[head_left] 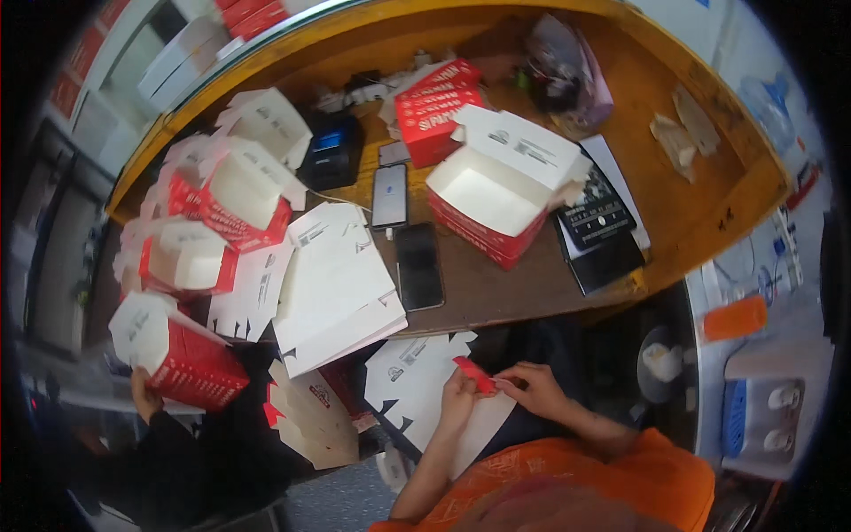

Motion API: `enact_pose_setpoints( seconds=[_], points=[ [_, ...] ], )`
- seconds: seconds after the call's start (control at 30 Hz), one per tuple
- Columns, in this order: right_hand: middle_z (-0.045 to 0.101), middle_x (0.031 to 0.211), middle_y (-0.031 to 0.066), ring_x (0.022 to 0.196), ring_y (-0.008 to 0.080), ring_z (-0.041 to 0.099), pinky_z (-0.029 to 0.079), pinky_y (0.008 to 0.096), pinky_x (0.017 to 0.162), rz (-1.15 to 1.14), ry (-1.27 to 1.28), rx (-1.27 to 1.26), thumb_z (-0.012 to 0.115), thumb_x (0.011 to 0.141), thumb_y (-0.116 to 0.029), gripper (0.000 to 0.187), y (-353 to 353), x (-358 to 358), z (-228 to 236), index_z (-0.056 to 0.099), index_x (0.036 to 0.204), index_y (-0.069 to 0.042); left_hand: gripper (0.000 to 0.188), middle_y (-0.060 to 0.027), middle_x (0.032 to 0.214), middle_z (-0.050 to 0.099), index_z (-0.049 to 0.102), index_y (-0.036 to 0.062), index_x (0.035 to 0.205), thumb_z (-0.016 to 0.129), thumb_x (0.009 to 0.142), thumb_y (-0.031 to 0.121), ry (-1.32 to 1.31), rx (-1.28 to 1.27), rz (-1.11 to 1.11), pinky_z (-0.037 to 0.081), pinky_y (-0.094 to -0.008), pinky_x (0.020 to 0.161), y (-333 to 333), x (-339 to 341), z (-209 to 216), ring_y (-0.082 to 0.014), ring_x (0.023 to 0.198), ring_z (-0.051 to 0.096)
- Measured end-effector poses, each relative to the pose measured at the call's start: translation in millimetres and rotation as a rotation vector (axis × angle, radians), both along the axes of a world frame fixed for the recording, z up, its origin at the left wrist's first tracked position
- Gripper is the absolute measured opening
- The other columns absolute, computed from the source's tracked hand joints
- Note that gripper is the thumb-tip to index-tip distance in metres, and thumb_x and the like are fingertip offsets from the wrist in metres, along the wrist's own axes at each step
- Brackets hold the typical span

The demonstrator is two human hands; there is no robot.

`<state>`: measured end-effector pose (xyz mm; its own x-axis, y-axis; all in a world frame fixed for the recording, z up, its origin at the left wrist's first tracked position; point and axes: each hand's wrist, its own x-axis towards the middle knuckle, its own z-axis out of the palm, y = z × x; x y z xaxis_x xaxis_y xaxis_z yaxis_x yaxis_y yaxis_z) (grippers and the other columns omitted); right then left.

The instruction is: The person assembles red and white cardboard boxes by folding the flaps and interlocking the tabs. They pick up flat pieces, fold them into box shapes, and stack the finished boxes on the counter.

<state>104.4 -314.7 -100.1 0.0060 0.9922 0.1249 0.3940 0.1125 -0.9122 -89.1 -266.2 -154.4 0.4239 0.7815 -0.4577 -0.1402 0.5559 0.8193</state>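
A flat white cardboard box blank [409, 383] lies across my lap, just below the desk's front edge. One of its corners is folded up, showing the red printed side [475, 374]. My left hand [456, 396] is closed around the board beside that red flap. From the right, my right hand [530, 388] pinches the flap's edge with thumb and fingers. Both hands are close together, and part of the fold is hidden by my fingers. A partly folded box [315, 417] with a white inside stands left of my lap.
On the desk [496, 306] lie a stack of flat blanks [332, 284], phones [418, 266], a black device [333, 151] and dark booklets [603, 239]. Folded red-and-white boxes [487, 199] stand right; more boxes [244, 191] stand left. Another person's hand [145, 395] holds stacked boxes [199, 363].
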Motion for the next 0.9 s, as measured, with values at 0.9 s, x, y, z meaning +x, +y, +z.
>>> enact_pose_setpoints(
  seconds=[0.9],
  points=[
    [0.071, 0.117, 0.0136, 0.098, 0.0309, 0.071, 0.057, 0.0372, 0.084, -0.077, -0.194, 0.009, 0.072, 0.088, -0.011, 0.013, 6, -25, -8, 0.074, 0.096, -0.001, 0.029, -0.014, 0.112, 0.068, 0.054, -0.0008, 0.13, 0.041, 0.105, 0.005, 0.102, 0.139, 0.059, 0.058, -0.0332, 0.087, -15, 16, 20, -0.0216, 0.1, 0.07]
  ],
)
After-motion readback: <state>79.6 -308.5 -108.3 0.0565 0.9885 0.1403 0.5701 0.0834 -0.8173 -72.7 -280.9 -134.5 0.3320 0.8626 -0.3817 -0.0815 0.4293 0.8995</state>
